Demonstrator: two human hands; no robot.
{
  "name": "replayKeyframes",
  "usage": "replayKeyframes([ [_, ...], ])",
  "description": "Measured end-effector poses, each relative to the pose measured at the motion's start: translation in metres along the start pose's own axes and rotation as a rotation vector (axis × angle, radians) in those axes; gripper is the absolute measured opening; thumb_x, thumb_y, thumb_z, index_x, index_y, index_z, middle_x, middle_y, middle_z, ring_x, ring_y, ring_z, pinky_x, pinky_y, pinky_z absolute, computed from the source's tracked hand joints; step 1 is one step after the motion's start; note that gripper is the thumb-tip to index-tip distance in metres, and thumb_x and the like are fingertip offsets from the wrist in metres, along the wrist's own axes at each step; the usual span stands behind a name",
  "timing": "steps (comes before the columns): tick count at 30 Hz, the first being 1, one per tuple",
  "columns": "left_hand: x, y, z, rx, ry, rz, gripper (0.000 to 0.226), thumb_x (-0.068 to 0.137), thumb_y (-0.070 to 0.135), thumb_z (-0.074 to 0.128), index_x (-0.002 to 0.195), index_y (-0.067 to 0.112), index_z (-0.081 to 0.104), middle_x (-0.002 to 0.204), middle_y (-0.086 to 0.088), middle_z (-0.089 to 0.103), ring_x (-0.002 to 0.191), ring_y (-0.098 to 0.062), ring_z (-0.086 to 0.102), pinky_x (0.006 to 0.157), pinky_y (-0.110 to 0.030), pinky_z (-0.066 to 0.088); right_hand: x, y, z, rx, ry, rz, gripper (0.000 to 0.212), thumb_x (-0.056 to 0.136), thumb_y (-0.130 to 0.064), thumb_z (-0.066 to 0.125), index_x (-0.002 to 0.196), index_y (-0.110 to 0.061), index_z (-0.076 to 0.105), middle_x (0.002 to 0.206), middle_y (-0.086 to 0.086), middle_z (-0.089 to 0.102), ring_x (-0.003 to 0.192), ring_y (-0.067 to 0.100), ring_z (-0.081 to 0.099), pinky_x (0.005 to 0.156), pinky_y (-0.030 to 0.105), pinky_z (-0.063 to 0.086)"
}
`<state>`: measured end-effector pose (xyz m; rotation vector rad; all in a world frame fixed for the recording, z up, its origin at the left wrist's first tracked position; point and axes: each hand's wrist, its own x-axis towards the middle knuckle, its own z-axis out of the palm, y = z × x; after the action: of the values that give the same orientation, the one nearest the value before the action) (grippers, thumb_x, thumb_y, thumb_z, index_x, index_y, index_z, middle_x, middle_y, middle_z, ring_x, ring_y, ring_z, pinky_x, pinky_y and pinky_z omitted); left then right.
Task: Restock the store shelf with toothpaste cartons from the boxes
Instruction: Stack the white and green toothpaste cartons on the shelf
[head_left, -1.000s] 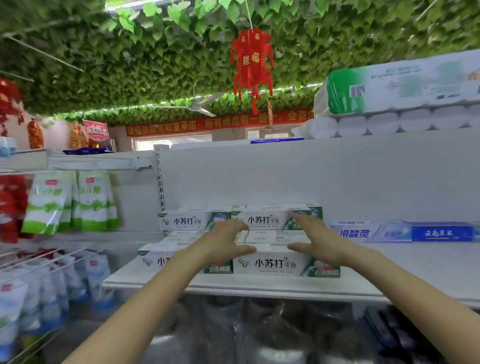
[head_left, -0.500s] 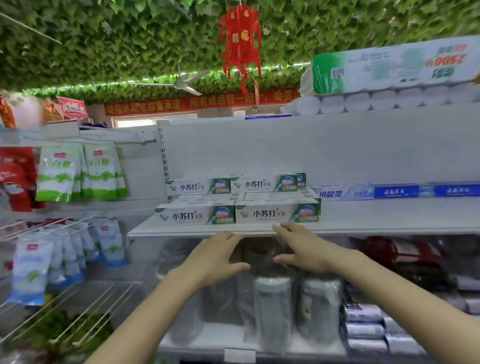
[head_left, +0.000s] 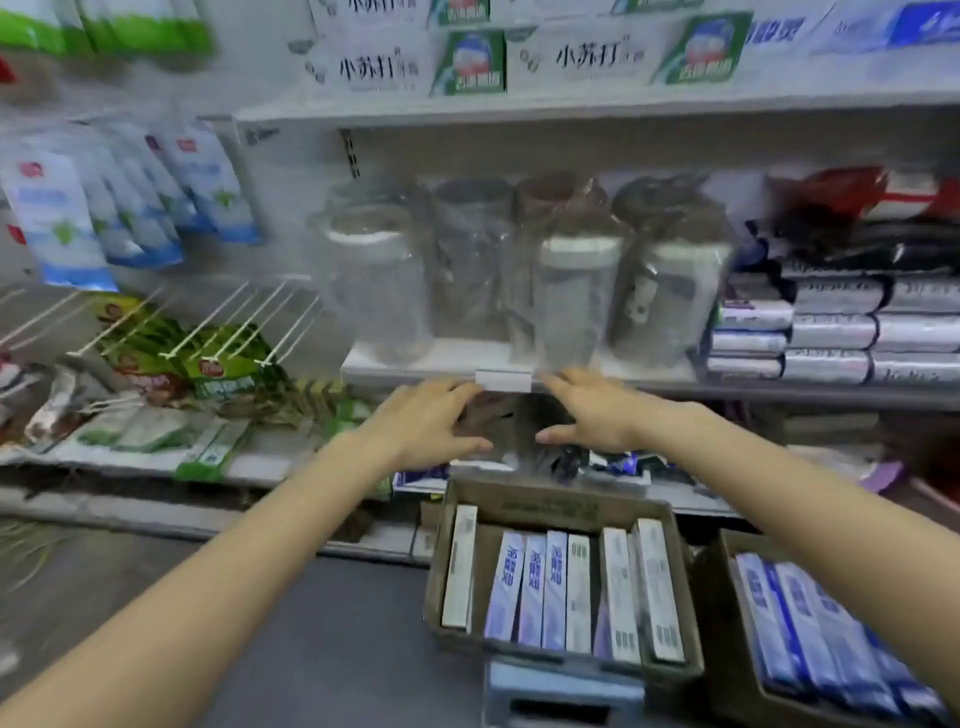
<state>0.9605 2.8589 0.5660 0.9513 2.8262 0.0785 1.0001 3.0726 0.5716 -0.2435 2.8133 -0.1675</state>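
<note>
Here, the left hand (head_left: 426, 421) and right hand (head_left: 597, 410) hover empty, fingers loosely spread and palms facing, probably shaped to lift cartons. Below them, toothpaste cartons (head_left: 540, 587) stand on edge in a cardboard box (head_left: 545, 501), easy to pinch. A second box (head_left: 724, 597) sits further right.

box (head_left: 550, 506): matt cardboard | cartons (head_left: 553, 587): glossy card | jars (head_left: 374, 291): clear plastic, prob.
</note>
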Motion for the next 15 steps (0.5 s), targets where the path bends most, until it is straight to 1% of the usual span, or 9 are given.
replayKeyframes([
  [3, 0.007, -0.004, 0.067, -0.017, -0.112, -0.006, 0.078, 0.088, 0.058, 0.054, 0.151, 0.022, 0.025, 0.151, -0.004, 0.035, 0.135, -0.025, 0.037, 0.106, -0.043, 0.037, 0.022, 0.005, 0.070, 0.047, -0.120, -0.003, 0.083, 0.094, -0.052, 0.047, 0.153, -0.016, 0.003, 0.159, 0.013, 0.009, 0.144, 0.031, 0.015, 0.116, 0.042, 0.021],
  [6, 0.016, -0.013, 0.138, -0.078, -0.221, -0.033, 0.076, 0.089, 0.057, 0.053, 0.150, 0.020, 0.026, 0.151, -0.004, 0.033, 0.135, -0.026, 0.037, 0.106, -0.040, 0.036, 0.048, 0.019, 0.142, 0.092, -0.234, -0.001, 0.083, 0.093, -0.052, 0.049, 0.153, -0.016, 0.005, 0.158, 0.014, 0.013, 0.143, 0.031, 0.018, 0.115, 0.040, 0.023],
  [9, 0.022, -0.023, 0.205, -0.177, -0.288, -0.113, 0.074, 0.091, 0.052, 0.054, 0.151, 0.022, 0.024, 0.152, -0.005, 0.031, 0.137, -0.026, 0.034, 0.107, -0.037, 0.034, 0.074, 0.035, 0.211, 0.174, -0.333, 0.042, 0.084, 0.092, -0.052, 0.051, 0.152, -0.013, 0.007, 0.157, 0.015, 0.016, 0.143, 0.033, 0.020, 0.115, 0.041, 0.024],
  [11, 0.018, -0.027, 0.245, -0.288, -0.272, -0.180, 0.069, 0.091, 0.049, 0.056, 0.149, 0.023, 0.029, 0.151, -0.004, 0.033, 0.134, -0.025, 0.038, 0.103, -0.036, 0.038, 0.083, 0.043, 0.249, 0.255, -0.408, 0.070, 0.086, 0.092, -0.052, 0.050, 0.153, -0.012, 0.005, 0.158, 0.016, 0.013, 0.144, 0.032, 0.017, 0.116, 0.038, 0.022],
  [13, 0.013, -0.031, 0.278, -0.440, -0.196, -0.266, 0.066, 0.089, 0.044, 0.061, 0.146, 0.023, 0.035, 0.146, -0.003, 0.041, 0.129, -0.024, 0.045, 0.101, -0.036, 0.041, 0.089, 0.048, 0.286, 0.355, -0.477, 0.102, 0.086, 0.093, -0.052, 0.049, 0.153, -0.013, 0.001, 0.158, 0.016, 0.008, 0.145, 0.030, 0.014, 0.116, 0.035, 0.020],
  [15, 0.014, -0.039, 0.308, -0.557, -0.128, -0.339, 0.065, 0.088, 0.033, 0.067, 0.144, 0.016, 0.040, 0.137, -0.008, 0.050, 0.122, -0.026, 0.049, 0.098, -0.025, 0.038, 0.097, 0.053, 0.322, 0.434, -0.531, 0.143, 0.085, 0.093, -0.051, 0.049, 0.153, -0.014, 0.002, 0.158, 0.015, 0.009, 0.145, 0.030, 0.015, 0.115, 0.033, 0.021],
])
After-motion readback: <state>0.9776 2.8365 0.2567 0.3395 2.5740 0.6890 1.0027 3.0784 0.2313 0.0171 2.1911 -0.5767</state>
